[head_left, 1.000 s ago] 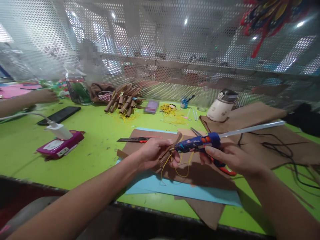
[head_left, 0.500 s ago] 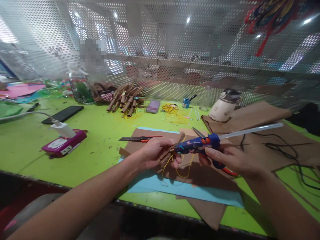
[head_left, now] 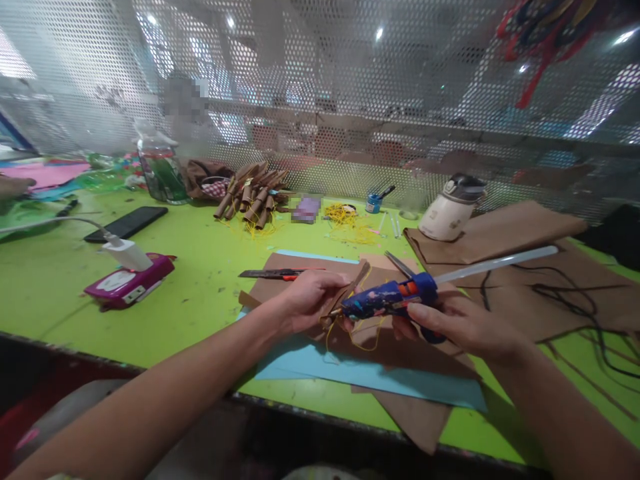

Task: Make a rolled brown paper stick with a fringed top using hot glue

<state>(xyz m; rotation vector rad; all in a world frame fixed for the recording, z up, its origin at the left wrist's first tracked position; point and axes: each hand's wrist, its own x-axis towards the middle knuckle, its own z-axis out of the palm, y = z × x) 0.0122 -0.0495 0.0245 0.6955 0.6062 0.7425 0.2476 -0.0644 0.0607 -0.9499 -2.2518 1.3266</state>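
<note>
My left hand [head_left: 313,300] is closed on a small piece of folded or rolled brown paper [head_left: 359,277], held at a slant. Thin yellow string [head_left: 367,348] hangs from it in loops. In my right hand [head_left: 455,320] is a blue hot glue gun [head_left: 383,298], with a long clear glue stick [head_left: 500,263] sticking out of its back. Its nozzle points left and meets the lower part of the paper; whether glue is coming out cannot be seen. Beneath both hands lie brown paper sheets [head_left: 425,360] and light blue sheets [head_left: 400,383].
A utility knife [head_left: 273,274] and scissors [head_left: 399,264] lie by the hands. Behind are rolled brown paper pieces [head_left: 250,203], yellow string [head_left: 343,215] and a white kettle [head_left: 445,213]. At left sit a purple power socket [head_left: 127,283] and a phone [head_left: 127,225]. Another person's hand [head_left: 15,187] shows far left.
The brown paper has turned in my left hand and looks narrower. The glue gun has shifted slightly left and down with my right hand. Another person's hand has appeared at the far left.
</note>
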